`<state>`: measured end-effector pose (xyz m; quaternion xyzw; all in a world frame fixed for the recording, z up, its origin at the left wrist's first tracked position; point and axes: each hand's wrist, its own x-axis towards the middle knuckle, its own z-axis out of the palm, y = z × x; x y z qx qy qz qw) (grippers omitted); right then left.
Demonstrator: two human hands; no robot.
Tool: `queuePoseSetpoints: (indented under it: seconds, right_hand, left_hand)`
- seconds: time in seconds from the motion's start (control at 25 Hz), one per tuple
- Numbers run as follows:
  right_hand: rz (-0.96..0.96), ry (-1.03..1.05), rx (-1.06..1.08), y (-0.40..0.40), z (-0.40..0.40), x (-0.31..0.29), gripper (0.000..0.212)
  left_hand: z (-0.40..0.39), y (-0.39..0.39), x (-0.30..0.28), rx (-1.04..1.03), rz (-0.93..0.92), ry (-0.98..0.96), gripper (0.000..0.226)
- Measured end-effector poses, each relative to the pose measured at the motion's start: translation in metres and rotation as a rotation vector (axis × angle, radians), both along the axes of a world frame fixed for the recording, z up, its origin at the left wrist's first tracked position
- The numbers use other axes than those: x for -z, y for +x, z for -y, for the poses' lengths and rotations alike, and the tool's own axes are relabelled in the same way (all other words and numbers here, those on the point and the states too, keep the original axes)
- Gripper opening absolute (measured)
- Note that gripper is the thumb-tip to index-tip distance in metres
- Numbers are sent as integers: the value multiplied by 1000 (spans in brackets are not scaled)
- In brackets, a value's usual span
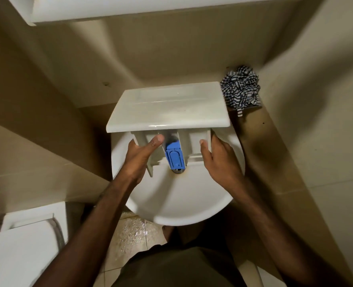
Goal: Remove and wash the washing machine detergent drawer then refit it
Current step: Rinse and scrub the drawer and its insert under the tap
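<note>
I hold the white detergent drawer (168, 108) over a round white basin (177, 204). Its wide front panel faces up and away from me, and its compartments point down toward the basin. A blue insert (174, 157) sits in the drawer's middle compartment, just above the drain. My left hand (139, 156) grips the drawer's left side wall, thumb inside a compartment. My right hand (218, 158) grips the right side wall. The basin's tap is hidden behind the drawer.
A striped black-and-white cloth (240, 89) lies on the ledge at the basin's back right. A toilet (22, 245) stands at the lower left. The tiled floor (130, 235) under the basin is wet. Beige walls close in on both sides.
</note>
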<state>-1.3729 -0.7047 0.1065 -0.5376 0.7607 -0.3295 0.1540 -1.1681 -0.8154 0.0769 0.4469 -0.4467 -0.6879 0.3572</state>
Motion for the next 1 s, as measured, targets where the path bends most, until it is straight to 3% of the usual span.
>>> queuePoseSetpoints:
  seconds: [0.12, 0.24, 0.44, 0.6, 0.72, 0.92, 1.0]
  right_hand:
    - [107, -141, 177, 8, -8, 21, 25]
    - [196, 48, 123, 6, -4, 38, 21]
    - [220, -154, 227, 3, -7, 43, 18]
    - [252, 63, 120, -4, 9, 47, 22]
    - [220, -94, 217, -4, 5, 49, 21]
    - [260, 86, 172, -7, 10, 56, 18]
    - [190, -53, 265, -9, 7, 58, 25]
  left_hand:
    - [-4, -4, -6, 43, 91, -177, 46]
    - [-14, -11, -1, 49, 141, -85, 53]
    - [-10, -7, 2, 53, 172, -186, 34]
    - [-12, -17, 6, 7, 152, -69, 50]
    - [-11, -15, 12, -23, 115, -151, 39]
    - [-22, -20, 19, -5, 117, -129, 25]
    - [-26, -18, 24, -6, 117, -157, 23]
